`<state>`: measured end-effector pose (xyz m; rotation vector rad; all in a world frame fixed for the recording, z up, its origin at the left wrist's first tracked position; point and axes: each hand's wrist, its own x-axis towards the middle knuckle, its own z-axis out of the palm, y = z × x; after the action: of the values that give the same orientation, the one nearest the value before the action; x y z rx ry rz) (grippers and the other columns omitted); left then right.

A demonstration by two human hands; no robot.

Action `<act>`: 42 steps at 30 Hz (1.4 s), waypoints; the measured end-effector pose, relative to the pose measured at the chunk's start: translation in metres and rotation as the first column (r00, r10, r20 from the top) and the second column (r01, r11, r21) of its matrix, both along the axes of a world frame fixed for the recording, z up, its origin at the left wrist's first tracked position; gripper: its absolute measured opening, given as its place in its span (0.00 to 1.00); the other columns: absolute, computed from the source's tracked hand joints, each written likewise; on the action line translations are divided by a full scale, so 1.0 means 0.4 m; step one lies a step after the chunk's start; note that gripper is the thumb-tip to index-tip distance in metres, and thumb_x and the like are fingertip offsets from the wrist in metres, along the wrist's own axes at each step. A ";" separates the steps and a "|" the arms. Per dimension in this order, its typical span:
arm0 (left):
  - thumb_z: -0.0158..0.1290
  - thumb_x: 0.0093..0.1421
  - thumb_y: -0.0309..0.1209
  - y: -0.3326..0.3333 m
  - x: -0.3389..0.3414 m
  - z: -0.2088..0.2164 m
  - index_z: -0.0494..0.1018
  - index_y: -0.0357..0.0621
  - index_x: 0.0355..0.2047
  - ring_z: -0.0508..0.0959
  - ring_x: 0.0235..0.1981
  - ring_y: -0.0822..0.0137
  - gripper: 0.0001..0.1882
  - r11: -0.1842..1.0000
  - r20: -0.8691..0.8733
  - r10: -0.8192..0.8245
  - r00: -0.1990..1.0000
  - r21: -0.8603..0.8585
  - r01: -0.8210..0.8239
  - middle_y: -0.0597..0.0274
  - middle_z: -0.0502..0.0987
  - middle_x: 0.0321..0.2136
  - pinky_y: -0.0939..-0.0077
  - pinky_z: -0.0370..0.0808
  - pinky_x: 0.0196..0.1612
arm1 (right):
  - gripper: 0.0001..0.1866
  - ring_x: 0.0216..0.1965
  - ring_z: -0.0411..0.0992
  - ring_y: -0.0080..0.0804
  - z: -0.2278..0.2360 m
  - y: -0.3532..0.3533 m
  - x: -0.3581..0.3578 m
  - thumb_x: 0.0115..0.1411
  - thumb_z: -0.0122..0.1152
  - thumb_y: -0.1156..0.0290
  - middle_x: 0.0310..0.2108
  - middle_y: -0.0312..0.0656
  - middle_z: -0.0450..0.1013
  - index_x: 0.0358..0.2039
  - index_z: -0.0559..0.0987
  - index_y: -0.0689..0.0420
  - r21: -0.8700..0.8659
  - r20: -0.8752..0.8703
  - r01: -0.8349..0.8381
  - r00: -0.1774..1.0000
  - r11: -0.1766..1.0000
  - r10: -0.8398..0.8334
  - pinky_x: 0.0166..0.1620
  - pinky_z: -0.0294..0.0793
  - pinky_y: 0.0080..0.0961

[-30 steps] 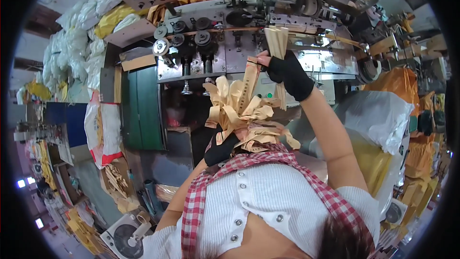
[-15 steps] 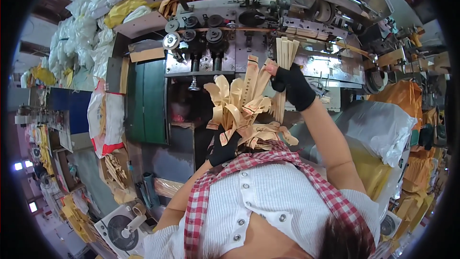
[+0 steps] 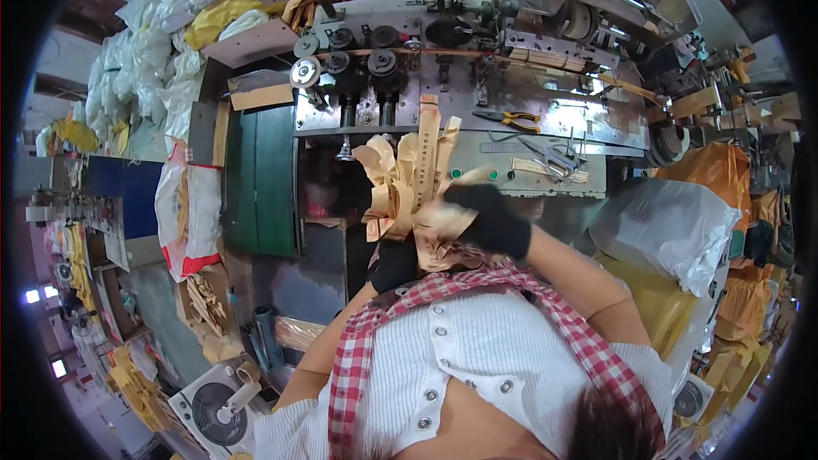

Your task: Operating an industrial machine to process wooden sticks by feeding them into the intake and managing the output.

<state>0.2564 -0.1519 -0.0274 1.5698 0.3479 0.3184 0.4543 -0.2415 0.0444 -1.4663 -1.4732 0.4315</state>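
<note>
A bundle of tan paper strips (image 3: 407,179) stands up in front of my chest. My left hand (image 3: 394,266), in a black glove, grips the bundle from below. My right hand (image 3: 487,218), also in a black glove, lies closed over the right side of the same strips, close to my left hand. Loops of the strips fan out to the left and upward. Behind them stands a grey machine (image 3: 443,43) with black rollers and a tan strip running across it.
Yellow-handled pliers (image 3: 511,121) lie on the machine's ledge. A green cabinet (image 3: 260,179) stands to the left, full white and yellow sacks (image 3: 673,221) to the right. A fan (image 3: 213,413) and stacks of tan strips (image 3: 200,302) sit on the floor at lower left.
My right hand has come down from the machine's upper rail, where it held strips up high, and now rests on the bundle beside my left hand.
</note>
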 end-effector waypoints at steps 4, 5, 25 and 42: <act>0.43 0.61 0.27 -0.006 -0.052 -0.140 0.58 0.37 0.53 0.69 0.48 0.65 0.19 0.965 0.055 -0.169 0.984 -0.194 0.176 0.56 0.68 0.47 0.76 0.66 0.50 | 0.10 0.22 0.64 0.14 0.034 0.044 0.111 0.57 0.56 0.65 0.22 0.31 0.68 0.35 0.75 0.57 -0.147 -0.633 0.521 0.604 0.841 -0.484 0.26 0.63 0.12; 0.43 0.62 0.28 0.002 -0.017 -0.077 0.58 0.38 0.53 0.68 0.48 0.66 0.19 0.763 0.270 -0.123 0.955 -0.589 0.265 0.57 0.68 0.46 0.76 0.66 0.50 | 0.10 0.18 0.60 0.13 0.071 0.045 0.144 0.57 0.56 0.64 0.20 0.28 0.65 0.33 0.75 0.57 -0.344 -0.534 0.420 0.648 0.840 -0.543 0.22 0.57 0.11; 0.44 0.62 0.27 0.006 -0.030 -0.013 0.59 0.41 0.53 0.68 0.47 0.73 0.18 0.577 -0.078 -0.164 0.983 -0.816 0.032 0.65 0.67 0.46 0.78 0.67 0.50 | 0.17 0.16 0.60 0.17 0.098 0.046 0.125 0.42 0.66 0.69 0.22 0.31 0.65 0.32 0.73 0.58 -0.312 -0.863 -0.128 0.452 0.941 -0.224 0.18 0.55 0.14; 0.48 0.57 0.22 0.018 -0.047 -0.031 0.61 0.39 0.49 0.72 0.44 0.69 0.19 0.686 -0.100 -0.141 0.985 -0.727 0.024 0.61 0.70 0.44 0.74 0.70 0.48 | 0.08 0.20 0.67 0.15 0.071 0.023 0.033 0.50 0.65 0.72 0.20 0.33 0.71 0.29 0.76 0.61 -0.294 -0.626 0.424 0.592 0.857 -0.508 0.23 0.65 0.14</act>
<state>0.2374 -0.1447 -0.0397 0.8069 0.4495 -0.0282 0.4675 -0.2323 0.0728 -1.4826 -0.4327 0.6474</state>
